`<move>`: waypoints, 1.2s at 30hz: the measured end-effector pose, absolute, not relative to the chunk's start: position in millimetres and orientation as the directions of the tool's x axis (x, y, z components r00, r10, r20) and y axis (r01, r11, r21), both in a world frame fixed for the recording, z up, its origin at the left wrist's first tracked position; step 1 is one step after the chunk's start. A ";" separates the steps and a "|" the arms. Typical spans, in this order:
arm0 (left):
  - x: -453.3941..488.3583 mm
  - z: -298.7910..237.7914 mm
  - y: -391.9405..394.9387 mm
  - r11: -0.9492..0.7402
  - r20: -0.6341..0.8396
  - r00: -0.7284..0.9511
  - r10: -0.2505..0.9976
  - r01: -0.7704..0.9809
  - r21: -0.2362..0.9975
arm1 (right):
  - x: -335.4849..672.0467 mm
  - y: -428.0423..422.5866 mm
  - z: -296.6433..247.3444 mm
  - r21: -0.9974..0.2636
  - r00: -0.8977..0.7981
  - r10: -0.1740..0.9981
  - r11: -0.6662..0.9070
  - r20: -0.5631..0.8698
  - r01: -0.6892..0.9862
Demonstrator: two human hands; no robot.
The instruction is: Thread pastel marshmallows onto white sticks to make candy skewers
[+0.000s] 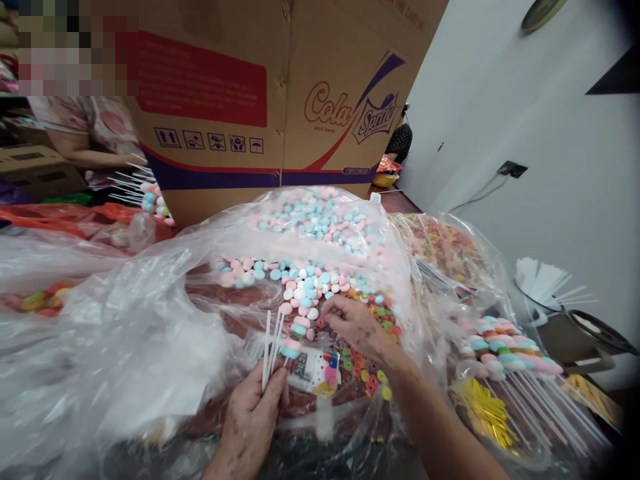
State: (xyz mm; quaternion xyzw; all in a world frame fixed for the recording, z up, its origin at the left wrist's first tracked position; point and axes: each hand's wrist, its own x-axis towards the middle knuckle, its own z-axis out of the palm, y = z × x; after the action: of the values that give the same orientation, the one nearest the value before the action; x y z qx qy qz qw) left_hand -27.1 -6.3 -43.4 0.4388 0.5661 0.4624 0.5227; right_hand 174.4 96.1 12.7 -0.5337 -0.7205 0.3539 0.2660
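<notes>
My left hand (253, 417) is closed around a few thin white sticks (270, 347); one stick carries a pink and blue candy (291, 348) at its tip. My right hand (356, 325) reaches into the open clear plastic bag (150, 320), fingers pinched among loose pink, blue and white candies (305, 283). Colourful ring candies (367, 377) lie just below that hand. What the fingertips hold is hidden.
A big cardboard box (270, 100) stands behind the bag. Finished candy skewers (505, 353) lie at the right in a bowl, by gold twist ties (483, 410) and a cup of white sticks (543, 283). Another person (90, 137) holds skewers at the far left.
</notes>
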 end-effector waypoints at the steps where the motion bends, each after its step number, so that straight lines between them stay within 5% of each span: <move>1: -27.3 -43.3 -6.3 0.192 -0.191 -0.071 0.979 0.007 0.981 | 169.3 93.1 14.9 -0.776 -0.328 0.945 0.203 -0.005 0.598; 4: -27.2 -43.1 -6.4 0.199 -0.200 -0.090 0.976 -0.024 0.980 | 161.5 89.5 20.2 -0.656 -0.358 0.933 0.299 0.046 0.693; 8: -25.9 -43.7 -6.9 0.201 -0.207 -0.113 0.972 -0.063 0.978 | 157.1 89.3 15.7 -0.300 -0.365 0.930 0.358 0.036 0.884; 12: -25.1 -45.5 -6.5 0.188 -0.197 -0.127 0.972 -0.079 0.979 | 142.7 79.8 -5.0 -0.085 -0.453 0.892 0.452 0.007 0.888; 16: -24.5 -46.0 -6.2 0.184 -0.194 -0.127 0.973 -0.083 0.979 | 140.2 72.0 -12.5 -0.147 -0.517 0.853 0.521 0.067 0.841; 20: -22.0 -41.5 -6.9 0.185 -0.196 -0.148 0.969 -0.090 0.979 | 160.0 81.9 11.5 -0.300 -0.406 0.910 0.411 0.083 0.861; 28: -23.5 -42.2 -6.0 0.179 -0.189 -0.129 0.973 -0.083 0.980 | 159.1 120.9 24.5 -0.067 -0.171 0.984 0.168 -0.040 0.983; 36: -26.2 -50.0 -6.0 0.192 -0.198 -0.101 0.975 -0.067 0.979 | 158.4 110.0 17.1 -0.163 -0.231 0.972 0.234 0.039 0.958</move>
State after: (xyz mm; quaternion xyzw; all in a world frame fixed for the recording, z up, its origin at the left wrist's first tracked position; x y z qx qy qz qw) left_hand -26.2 -6.0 -50.0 0.4065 0.5584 0.4885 0.5333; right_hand 158.4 110.0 17.1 -0.6167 -0.7827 0.0522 0.0661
